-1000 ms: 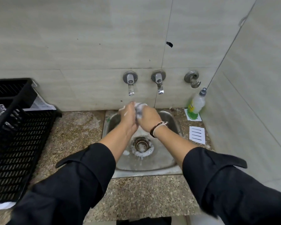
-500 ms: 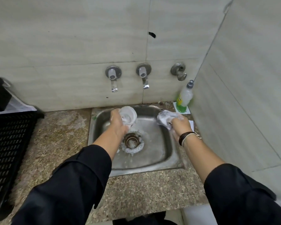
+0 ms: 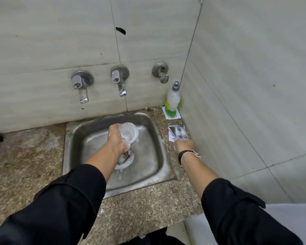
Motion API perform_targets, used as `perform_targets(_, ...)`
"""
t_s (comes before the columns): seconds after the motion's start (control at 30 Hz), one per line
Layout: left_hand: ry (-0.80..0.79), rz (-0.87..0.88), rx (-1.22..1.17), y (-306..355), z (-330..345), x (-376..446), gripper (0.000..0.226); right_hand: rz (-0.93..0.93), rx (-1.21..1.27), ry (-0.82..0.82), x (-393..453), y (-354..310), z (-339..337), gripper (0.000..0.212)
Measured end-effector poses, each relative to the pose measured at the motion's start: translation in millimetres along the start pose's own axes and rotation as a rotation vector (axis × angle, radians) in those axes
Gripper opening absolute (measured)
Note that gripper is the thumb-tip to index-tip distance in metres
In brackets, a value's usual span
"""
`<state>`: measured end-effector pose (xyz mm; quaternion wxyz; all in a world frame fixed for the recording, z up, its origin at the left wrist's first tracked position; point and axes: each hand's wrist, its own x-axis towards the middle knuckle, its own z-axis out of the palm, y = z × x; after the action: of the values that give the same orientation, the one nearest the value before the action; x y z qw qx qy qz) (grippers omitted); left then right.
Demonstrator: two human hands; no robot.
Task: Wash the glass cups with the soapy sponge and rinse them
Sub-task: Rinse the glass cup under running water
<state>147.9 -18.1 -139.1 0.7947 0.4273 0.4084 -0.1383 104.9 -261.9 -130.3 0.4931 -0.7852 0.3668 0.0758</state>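
My left hand (image 3: 116, 143) grips a clear, soapy glass cup (image 3: 128, 132) over the steel sink (image 3: 154, 167), with the cup's mouth tilted up towards me. A grey, foamy sponge (image 3: 178, 132) lies on a white paper marker on the counter right of the sink. My right hand (image 3: 184, 145) is at the sponge's near edge, its fingers curled onto it. Their tips are hidden behind the knuckles.
Two taps (image 3: 81, 87) (image 3: 119, 82) and a wall fitting (image 3: 161, 71) sit above the sink; no water runs. A dish soap bottle (image 3: 172, 101) stands in the right corner. Speckled stone counter (image 3: 25, 156) surrounds the sink. A wall is close on the right.
The hands have parted. My right hand carried the sponge out of the sink to the paper marker on the right counter. My left hand kept the cup over the basin.
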Motion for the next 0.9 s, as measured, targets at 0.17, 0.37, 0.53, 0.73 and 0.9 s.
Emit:
perform_targets(0.17,-0.005,0.008,-0.018,9,12,-8,0.039,-0.317,-0.008,-0.048,-30,-68,23,0.022)
perform_targets(0.37,-0.066,0.043,-0.075,40,18,-25,0.031,-0.926,-0.044,-0.051,-78,-185,52,0.033)
perform_targets(0.53,-0.045,0.055,-0.109,58,13,-40,0.045,-1.101,-0.342,-0.085,-81,-227,85,0.038)
perform_targets(0.73,-0.036,0.054,-0.116,68,10,-49,0.039,-1.101,-0.457,-0.051,-69,-249,81,0.033)
perform_targets(0.9,-0.002,0.055,-0.121,66,6,-46,0.044,-1.154,-0.624,-0.103,-75,-257,81,0.019)
